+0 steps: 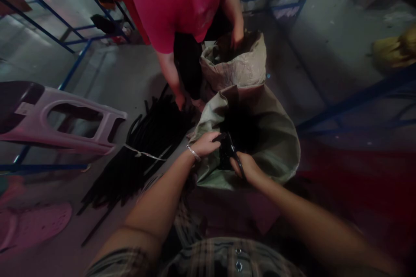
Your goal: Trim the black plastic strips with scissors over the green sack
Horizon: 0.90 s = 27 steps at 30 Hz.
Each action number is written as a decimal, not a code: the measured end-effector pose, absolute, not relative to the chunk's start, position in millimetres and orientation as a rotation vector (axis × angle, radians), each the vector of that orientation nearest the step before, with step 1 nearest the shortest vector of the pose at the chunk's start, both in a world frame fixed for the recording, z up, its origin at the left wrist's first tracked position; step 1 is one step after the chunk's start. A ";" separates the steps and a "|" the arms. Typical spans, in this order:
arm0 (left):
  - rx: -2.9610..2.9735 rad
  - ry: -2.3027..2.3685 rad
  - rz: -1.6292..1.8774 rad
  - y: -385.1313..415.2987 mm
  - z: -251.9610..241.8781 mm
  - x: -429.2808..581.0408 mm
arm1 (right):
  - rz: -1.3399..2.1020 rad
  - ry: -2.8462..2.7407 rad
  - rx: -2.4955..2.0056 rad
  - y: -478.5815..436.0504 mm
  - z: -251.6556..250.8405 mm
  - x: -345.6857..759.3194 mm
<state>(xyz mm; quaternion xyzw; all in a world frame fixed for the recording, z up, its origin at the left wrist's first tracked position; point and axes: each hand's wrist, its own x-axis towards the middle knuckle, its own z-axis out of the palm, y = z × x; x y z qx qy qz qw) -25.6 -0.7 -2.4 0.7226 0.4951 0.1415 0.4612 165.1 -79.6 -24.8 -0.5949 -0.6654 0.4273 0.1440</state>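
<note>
My left hand (pixel 208 143), with a silver bracelet at the wrist, is at the left side of an open pale sack (pixel 282 134). Its fingers pinch a small black piece (pixel 219 137). My right hand (pixel 247 167) grips the handles of dark scissors (pixel 234 151) over the sack's mouth. The scissor blades point up and toward the left hand's fingers. Black material (pixel 243 123) lies inside the sack, too dark to make out in detail. A bundle of long black strips (pixel 130 166), bound with a pale tie (pixel 138 154), lies on the floor to the left.
Across from me, a person in a pink shirt (pixel 182 8) has one hand in a second sack (pixel 243 67) and the other by the strips. A pink plastic stool (pixel 78 99) is at left. Blue metal frames (pixel 344 101) stand on both sides. A pink slipper-like object (pixel 42 225) lies lower left.
</note>
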 end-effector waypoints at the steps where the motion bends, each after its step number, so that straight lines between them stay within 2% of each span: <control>1: 1.802 1.216 0.353 -0.1 -3.5 -26.0 | 1.224 -1.924 -1.710 -80.0 -24.9 165.1; 16: 1.740 1.371 0.376 -2.0 -1.9 -23.1 | 1.249 -2.018 -1.750 -80.1 -13.7 162.2; 27: 1.790 1.202 0.284 -6.7 -2.7 -17.2 | 1.181 -2.140 -1.803 -78.1 -17.9 163.8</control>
